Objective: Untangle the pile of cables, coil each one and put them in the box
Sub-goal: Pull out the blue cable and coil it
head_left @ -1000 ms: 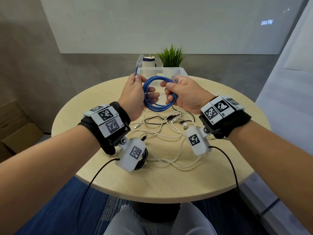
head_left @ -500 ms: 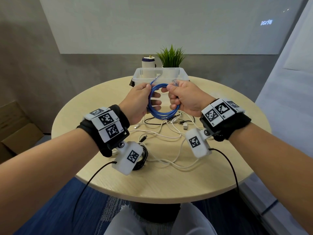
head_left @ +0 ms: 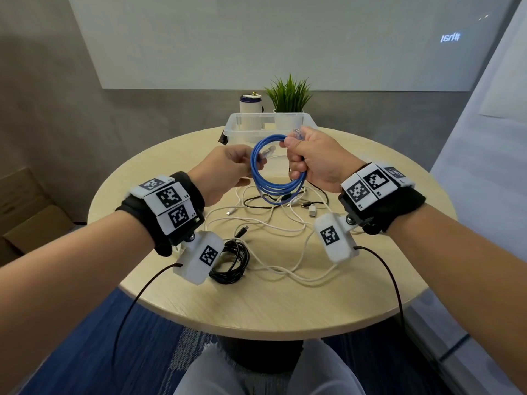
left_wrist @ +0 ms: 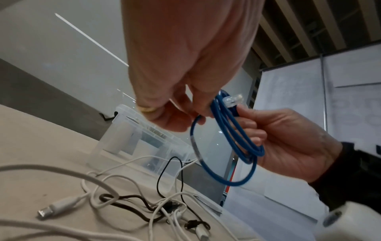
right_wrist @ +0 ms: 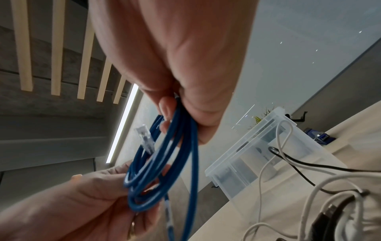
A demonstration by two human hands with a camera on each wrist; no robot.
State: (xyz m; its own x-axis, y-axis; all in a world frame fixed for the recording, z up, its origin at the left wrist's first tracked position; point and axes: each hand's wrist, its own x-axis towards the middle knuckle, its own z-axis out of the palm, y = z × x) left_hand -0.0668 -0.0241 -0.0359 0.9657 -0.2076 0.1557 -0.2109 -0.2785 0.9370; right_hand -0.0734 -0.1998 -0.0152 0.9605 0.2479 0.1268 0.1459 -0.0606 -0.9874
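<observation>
A coiled blue network cable [head_left: 275, 192] hangs over the round table, just in front of the clear plastic box [head_left: 236, 129]. My right hand [head_left: 293, 156] grips the coil's right side in a fist, one clear plug [head_left: 298, 134] sticking up above it. My left hand [head_left: 247, 166] pinches the cable's other end at the coil's left side, where its plug [head_left: 268, 151] lies across the opening. The left wrist view shows my left fingertips [left_wrist: 199, 114] on the blue cable [left_wrist: 233, 130]. In the right wrist view the coil [right_wrist: 164, 163] hangs from my right fingers [right_wrist: 167, 107].
Tangled white and black cables [head_left: 273, 223] lie on the table under my hands. A coiled black cable [head_left: 231, 262] sits near my left wrist. Behind the box stand a small plant [head_left: 288, 95] and a white cylinder [head_left: 250, 105]. Cardboard boxes [head_left: 25, 212] stand on the floor at the left.
My left hand has lowered the loose plug end from above the coil to its left side. The coil now hangs lower, mainly from my right hand.
</observation>
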